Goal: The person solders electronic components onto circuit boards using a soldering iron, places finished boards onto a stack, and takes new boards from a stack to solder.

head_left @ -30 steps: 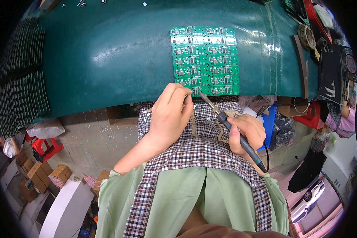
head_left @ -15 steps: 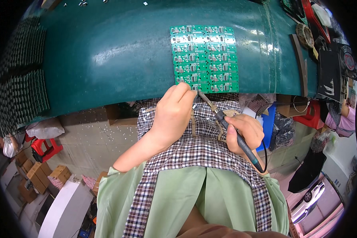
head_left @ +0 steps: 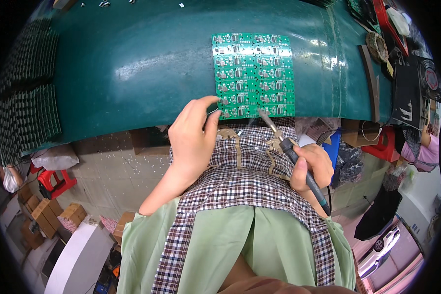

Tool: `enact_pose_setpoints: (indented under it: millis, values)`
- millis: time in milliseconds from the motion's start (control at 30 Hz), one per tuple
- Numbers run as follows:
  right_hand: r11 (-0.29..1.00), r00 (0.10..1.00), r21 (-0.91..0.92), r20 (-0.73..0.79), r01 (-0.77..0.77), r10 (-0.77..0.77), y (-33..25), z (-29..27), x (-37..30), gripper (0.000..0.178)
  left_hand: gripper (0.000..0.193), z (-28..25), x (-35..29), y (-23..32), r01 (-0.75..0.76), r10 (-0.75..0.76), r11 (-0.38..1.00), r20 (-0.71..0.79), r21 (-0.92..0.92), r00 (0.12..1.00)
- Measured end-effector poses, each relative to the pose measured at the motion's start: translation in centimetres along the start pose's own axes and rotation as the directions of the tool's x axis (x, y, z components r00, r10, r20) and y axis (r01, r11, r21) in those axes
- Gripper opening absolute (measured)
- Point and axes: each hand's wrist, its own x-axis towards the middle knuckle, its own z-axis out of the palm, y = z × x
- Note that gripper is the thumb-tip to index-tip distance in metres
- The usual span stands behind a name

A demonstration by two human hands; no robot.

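A panel of green circuit boards (head_left: 254, 73), joined in two columns, lies on the green bench top near its front edge. My right hand (head_left: 314, 166) is closed round the dark handle of a soldering iron (head_left: 299, 164). Its metal tip points up and left to the lowest row of boards, near the panel's front edge. My left hand (head_left: 193, 132) is at the panel's lower left corner, index finger and thumb apart, fingertips at the edge. A thin pale sliver shows by the thumb; I cannot tell what it is.
Stacks of board panels (head_left: 27, 117) stand at the bench's left end. A dark bar (head_left: 369, 83) lies at the right, near a black fan unit (head_left: 419, 81). Small white bits litter the floor. A red stool (head_left: 56, 183) and cardboard boxes (head_left: 49, 215) stand lower left.
My left hand has moved left, from over the lowest boards to the panel's left edge, its fingers parting. The iron's tip has shifted right along the front row. The panel sits slightly lower.
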Motion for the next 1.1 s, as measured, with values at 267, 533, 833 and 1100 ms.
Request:
enact_pose_setpoints:
  millis: [267, 533, 833, 1100]
  values:
    - [0.961, 0.977, -0.268, -0.215, -0.073, 0.014, 3.9, -1.4, 0.8, 0.032, 0.016, 0.8, 0.7, 0.0, 0.196, -0.198, 0.980, 0.209, 0.031, 0.958]
    - [0.794, 0.847, -0.545, -0.526, -0.271, -0.072, 13.9, -9.0, 9.8, 0.026, 0.020, 0.5, -0.2, -2.2, 0.410, -0.323, 0.737, 0.253, -0.537, 0.912]
    - [0.869, 0.844, -0.329, -0.511, -0.370, 0.166, 14.7, -7.9, 8.5, 0.035, 0.020, -6.8, -0.1, -5.7, 0.391, -0.445, 0.507, 0.155, -0.768, 0.882]
    - [0.922, 0.918, -0.296, -0.374, -0.251, 0.130, 14.4, -4.9, 7.0, 0.026, 0.017, -19.1, -1.9, -16.7, 0.306, -0.596, 0.738, -0.370, -0.601, 0.712]
